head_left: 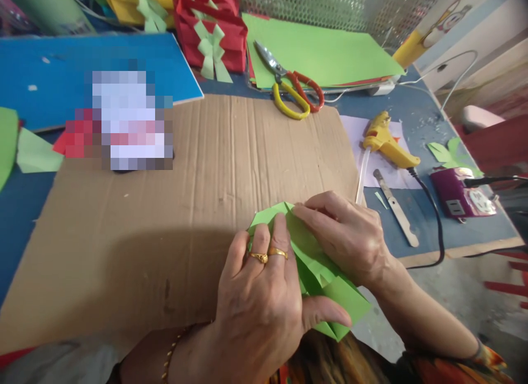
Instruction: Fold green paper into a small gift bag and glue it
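A folded piece of green paper [319, 271] lies at the near edge of a sheet of brown cardboard [185, 208]. My left hand [259, 301], with two gold rings, presses down on the paper's left part, fingers together on top and thumb under its near edge. Over the paper's far right part my right hand [346, 238] is curled, fingertips pinching a fold near the top corner. Much of the paper is hidden beneath both hands.
Scissors with a yellow and a red handle [291, 89] lie on green paper sheets [322, 56] at the back. A yellow glue gun [388, 142], a craft knife [396, 208] and a purple power strip [462, 194] sit right. Red paper bags with green bows [212, 34] stand behind; blue board [99, 70] left.
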A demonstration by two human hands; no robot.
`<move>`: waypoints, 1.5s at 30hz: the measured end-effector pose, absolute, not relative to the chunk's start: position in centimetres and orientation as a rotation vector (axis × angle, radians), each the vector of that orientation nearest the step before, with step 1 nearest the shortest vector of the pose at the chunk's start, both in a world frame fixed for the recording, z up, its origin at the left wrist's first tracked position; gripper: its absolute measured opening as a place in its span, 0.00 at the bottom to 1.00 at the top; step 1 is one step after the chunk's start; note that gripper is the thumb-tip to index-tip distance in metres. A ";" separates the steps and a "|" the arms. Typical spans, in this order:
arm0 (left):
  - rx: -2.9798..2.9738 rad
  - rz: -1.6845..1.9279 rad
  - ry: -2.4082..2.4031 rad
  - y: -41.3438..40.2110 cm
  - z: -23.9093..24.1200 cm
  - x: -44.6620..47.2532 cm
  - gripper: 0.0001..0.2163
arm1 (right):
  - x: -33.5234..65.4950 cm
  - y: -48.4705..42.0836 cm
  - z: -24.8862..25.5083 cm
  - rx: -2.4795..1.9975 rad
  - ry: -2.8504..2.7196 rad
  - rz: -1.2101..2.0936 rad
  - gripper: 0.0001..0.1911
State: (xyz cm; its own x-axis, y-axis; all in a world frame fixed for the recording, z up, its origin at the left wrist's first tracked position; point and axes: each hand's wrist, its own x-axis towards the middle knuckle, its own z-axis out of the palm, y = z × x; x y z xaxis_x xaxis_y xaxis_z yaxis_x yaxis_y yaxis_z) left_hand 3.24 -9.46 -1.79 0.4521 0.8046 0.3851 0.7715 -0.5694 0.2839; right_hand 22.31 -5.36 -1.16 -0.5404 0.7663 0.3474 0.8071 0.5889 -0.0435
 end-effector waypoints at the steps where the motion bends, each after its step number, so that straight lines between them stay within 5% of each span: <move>1: 2.623 0.750 1.417 -9.5 -1.8 3.2 0.46 | 22.3 -5.3 -1.1 -1.272 -2.502 -0.182 0.14; 45: 2.828 0.716 1.477 -9.5 -1.6 3.5 0.43 | 21.9 -5.0 -0.2 -1.173 -2.578 -0.238 0.16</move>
State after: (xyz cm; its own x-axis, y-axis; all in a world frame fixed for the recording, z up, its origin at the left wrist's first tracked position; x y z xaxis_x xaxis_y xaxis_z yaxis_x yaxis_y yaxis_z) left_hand 3.46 -9.54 -1.61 0.4978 0.7503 0.4350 0.8063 -0.5852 0.0867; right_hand 21.86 -5.01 -0.24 -0.6225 0.7071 0.3355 0.7566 0.6533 0.0268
